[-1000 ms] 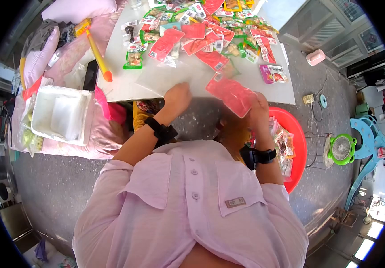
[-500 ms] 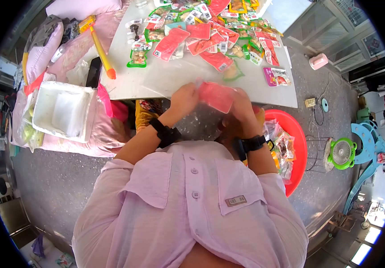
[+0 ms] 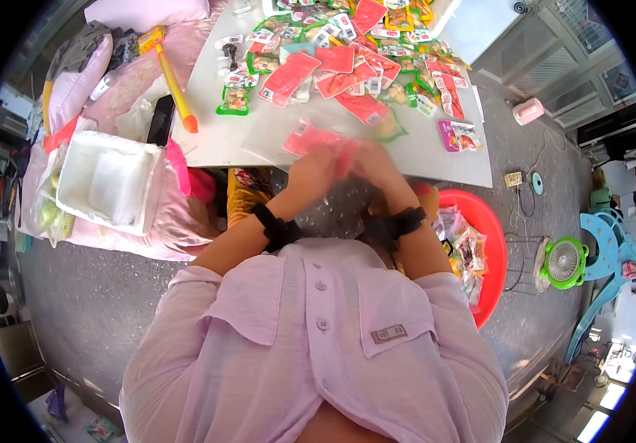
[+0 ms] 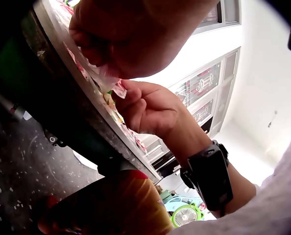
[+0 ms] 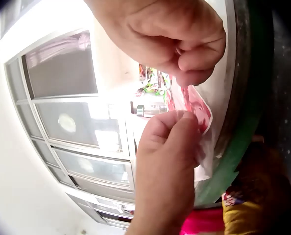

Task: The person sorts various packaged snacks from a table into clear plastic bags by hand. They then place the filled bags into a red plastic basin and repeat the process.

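A flat red-and-white snack packet (image 3: 309, 138) hangs between my two hands above the table's near edge. My left hand (image 3: 313, 176) pinches it from the left with curled fingers; in the right wrist view its thumb and finger (image 5: 177, 127) meet at the packet (image 5: 198, 110). Close beside it, my right hand (image 3: 378, 164) grips the packet's other part, the fingers blurred in the head view. From the left wrist view, the right hand's (image 4: 148, 107) thumb and finger pinch a small corner of the wrapper (image 4: 120, 90). Part of the packet is hidden behind the hands.
Several red and green snack packets are heaped on the white table (image 3: 218, 148); a purple packet (image 3: 460, 136) lies right. A clear plastic sheet (image 3: 259, 139) lies near the front edge. A red basin (image 3: 497, 251) of packets stands at right, a white foam box (image 3: 67, 184) at left.
My right hand has brought the red packet leftward to my left hand. The hands have come close together, and both now grip the packet, which has shifted left over the table.
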### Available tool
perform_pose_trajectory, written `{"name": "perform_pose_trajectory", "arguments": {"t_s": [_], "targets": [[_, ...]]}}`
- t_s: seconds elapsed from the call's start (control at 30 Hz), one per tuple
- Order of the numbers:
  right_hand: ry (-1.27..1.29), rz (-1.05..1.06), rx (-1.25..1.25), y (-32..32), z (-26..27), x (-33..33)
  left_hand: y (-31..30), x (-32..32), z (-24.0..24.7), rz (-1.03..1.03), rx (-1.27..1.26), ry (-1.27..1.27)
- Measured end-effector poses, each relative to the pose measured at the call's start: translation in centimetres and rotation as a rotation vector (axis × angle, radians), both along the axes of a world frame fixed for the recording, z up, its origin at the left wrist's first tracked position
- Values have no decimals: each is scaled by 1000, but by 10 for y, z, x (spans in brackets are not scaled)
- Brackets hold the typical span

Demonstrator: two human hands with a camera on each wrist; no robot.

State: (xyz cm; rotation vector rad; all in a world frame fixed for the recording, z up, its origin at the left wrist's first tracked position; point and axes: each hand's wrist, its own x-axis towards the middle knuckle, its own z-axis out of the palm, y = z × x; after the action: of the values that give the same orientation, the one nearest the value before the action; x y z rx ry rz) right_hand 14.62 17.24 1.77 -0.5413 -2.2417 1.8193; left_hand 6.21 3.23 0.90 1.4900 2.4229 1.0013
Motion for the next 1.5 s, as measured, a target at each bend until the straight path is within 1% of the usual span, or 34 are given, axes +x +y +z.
{"name": "perform_pose_trajectory", "arguments": {"t_s": [0.03,0.07,0.1,0.17,0.2,0.23,0.27,0.3,0.37,0.47,0.53,0.57,0.63,0.67,0.73,0.77,0.83,0.87,0.97,1.03,1.07,1.13,1.17,1.23,1.27,1.3,1.37,1.4,1.47,1.5], "targets": [[154,26,157,6,-23,-4,0,1,0,-4,-12,11],[230,37,243,6,-29,-7,0,1,0,-8,-24,22],[306,44,330,6,-36,-10,-1,2,0,-14,33,49],[315,9,346,-1,-41,-19,-1,1,1,-26,148,106],[325,-19,345,-5,-39,-23,-2,0,4,-21,94,81],[348,-66,327,-12,-38,-22,-2,-2,8,-15,40,57],[356,-115,217,-16,-35,-21,-3,-4,12,-7,-13,33],[370,-166,107,-20,-31,-20,-3,-8,13,-43,23,-3],[358,-268,-296,-23,-25,-19,-6,-22,17,-116,93,-70],[336,-405,-223,-9,-61,-18,3,-63,12,-29,243,28],[266,-406,-128,-9,-57,-15,10,-91,22,90,133,125],[231,-408,-79,-10,-53,-14,16,-105,23,131,134,197],[200,-417,-129,-13,-41,-13,30,-129,21,210,133,340],[184,-422,-153,-15,-36,-13,35,-135,21,235,69,323],[173,-413,-124,-17,-32,-12,45,-144,19,283,-58,288],[166,-408,-108,-17,-31,-12,49,-149,13,288,-69,260],[201,-410,-167,-18,-33,-13,54,-158,1,297,-93,199],[216,-411,-199,-18,-34,-12,54,-156,6,305,-91,181],[235,-361,-143,-17,-34,-10,51,-158,20,335,-91,134],[219,-391,-233,-17,-35,-11,49,-168,29,362,-82,112],[211,-404,-278,-18,-35,-13,46,-170,32,344,5,151],[291,-351,-153,-11,-45,-11,39,-171,36,304,172,226],[331,-325,-91,-8,-49,-9,32,-159,47,272,229,249],[462,-334,-6,-4,-51,-8,15,-128,71,92,339,351],[457,-323,-132,-4,-47,-4,8,-115,76,2,393,399],[452,-318,-258,-6,-37,0,2,-104,75,-45,382,481],[286,-264,-836,-6,-4,13,-6,-87,58,-185,447,572],[229,-206,-940,-11,13,17,-11,-79,52,-255,481,618],[112,-83,-1141,-19,36,25,-18,-56,48,-332,427,620],[159,-79,-1162,-23,34,28,-20,-46,46,-369,400,620]]}}
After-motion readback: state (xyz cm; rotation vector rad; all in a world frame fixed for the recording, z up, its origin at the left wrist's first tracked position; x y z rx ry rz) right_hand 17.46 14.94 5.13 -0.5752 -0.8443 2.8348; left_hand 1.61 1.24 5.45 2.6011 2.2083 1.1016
